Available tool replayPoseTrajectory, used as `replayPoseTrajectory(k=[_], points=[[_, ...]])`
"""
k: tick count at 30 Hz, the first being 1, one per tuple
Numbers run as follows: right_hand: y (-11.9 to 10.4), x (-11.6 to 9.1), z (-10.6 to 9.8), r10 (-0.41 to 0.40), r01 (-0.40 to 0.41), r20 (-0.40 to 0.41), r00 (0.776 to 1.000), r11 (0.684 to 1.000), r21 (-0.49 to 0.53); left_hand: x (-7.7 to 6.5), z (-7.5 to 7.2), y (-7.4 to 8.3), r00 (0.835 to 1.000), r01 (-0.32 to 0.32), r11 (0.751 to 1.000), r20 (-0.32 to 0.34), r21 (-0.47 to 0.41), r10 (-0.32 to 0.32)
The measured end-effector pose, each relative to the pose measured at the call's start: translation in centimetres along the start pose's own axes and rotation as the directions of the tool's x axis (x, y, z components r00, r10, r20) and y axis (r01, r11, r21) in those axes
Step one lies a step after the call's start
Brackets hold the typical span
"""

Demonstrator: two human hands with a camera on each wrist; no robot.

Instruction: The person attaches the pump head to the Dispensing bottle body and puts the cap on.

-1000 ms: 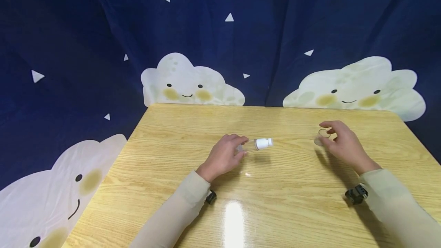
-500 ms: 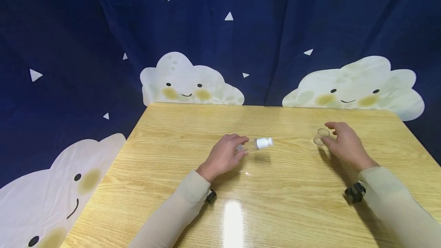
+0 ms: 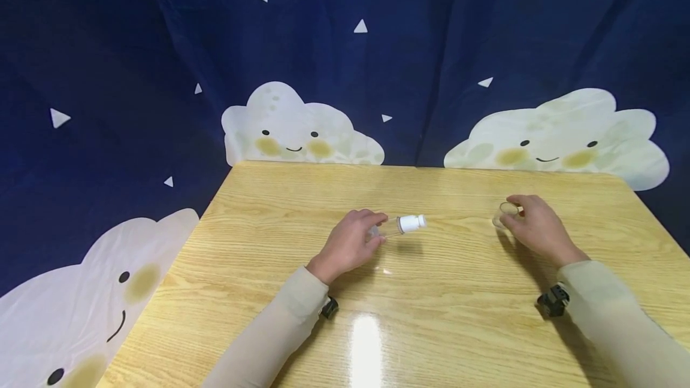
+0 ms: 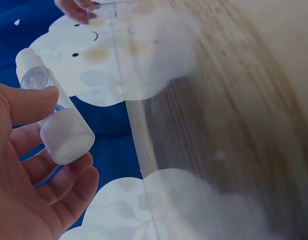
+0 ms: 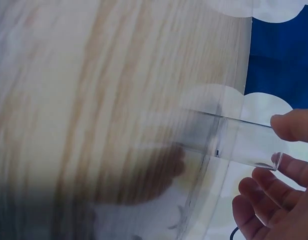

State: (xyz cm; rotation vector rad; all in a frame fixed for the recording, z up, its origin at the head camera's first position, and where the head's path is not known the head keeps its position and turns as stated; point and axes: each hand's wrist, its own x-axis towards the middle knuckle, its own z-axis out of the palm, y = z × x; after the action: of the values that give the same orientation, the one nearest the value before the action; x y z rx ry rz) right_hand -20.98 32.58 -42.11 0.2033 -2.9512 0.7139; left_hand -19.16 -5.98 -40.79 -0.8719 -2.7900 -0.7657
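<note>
Lying on its side in my left hand (image 3: 350,243) is a small clear bottle (image 3: 392,227) with a white pump top, pointing right in the head view. The thumb and fingers grip its base end, and the left wrist view shows the bottle (image 4: 67,135) between thumb and curled fingers. My right hand (image 3: 539,226) pinches a transparent cylindrical cap (image 3: 499,215) near its rim, over the right part of the table. In the right wrist view the clear cap (image 5: 244,142) lies between the thumb and forefinger, the other fingers curled below.
The hands are above a light wood table (image 3: 431,328). Behind it hangs a dark blue curtain (image 3: 409,58) with white clouds and triangles. A bright light reflection (image 3: 366,349) shows on the near part of the tabletop. Each wrist carries a small black camera (image 3: 553,301).
My right hand's fingers loosened at the cap and now close on its rim again, and the cap stands at a slightly different tilt. The left hand and bottle stay nearly still.
</note>
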Motion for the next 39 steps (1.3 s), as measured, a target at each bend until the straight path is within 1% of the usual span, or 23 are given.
replayPoseTrajectory(k=[8, 18, 23, 28, 33, 39], points=[[0.33, 0.05, 0.13, 0.030, -0.030, 0.028, 0.999, 1.000, -0.009, -0.10, -0.01, -0.05, 1.000, 0.005, 1.000, 0.006, -0.001, -0.005], [0.31, -0.20, 0.67, 0.050, -0.050, 0.017, 0.999, 0.999, -0.002, -0.20, -0.10, -0.07, 1.000, 0.002, 1.000, -0.001, 0.000, -0.002], [0.37, -0.31, 0.87, 0.068, -0.068, 0.030, 0.997, 0.998, -0.002, -0.31, -0.17, -0.07, 1.000, 0.008, 1.000, 0.002, 0.000, -0.008], [0.46, -0.23, 0.86, 0.048, -0.048, 0.033, 0.998, 0.999, 0.003, -0.37, -0.22, -0.14, 1.000, 0.015, 1.000, 0.002, 0.003, -0.015], [0.52, -0.12, 0.83, 0.027, -0.027, 0.035, 0.999, 1.000, 0.007, -0.38, -0.24, -0.24, 1.000, 0.007, 1.000, -0.009, 0.007, -0.007], [0.06, -0.23, 0.50, -0.015, 0.015, 0.026, 1.000, 1.000, -0.007, -0.44, -0.26, -0.22, 1.000, 0.020, 1.000, 0.004, 0.002, -0.020]])
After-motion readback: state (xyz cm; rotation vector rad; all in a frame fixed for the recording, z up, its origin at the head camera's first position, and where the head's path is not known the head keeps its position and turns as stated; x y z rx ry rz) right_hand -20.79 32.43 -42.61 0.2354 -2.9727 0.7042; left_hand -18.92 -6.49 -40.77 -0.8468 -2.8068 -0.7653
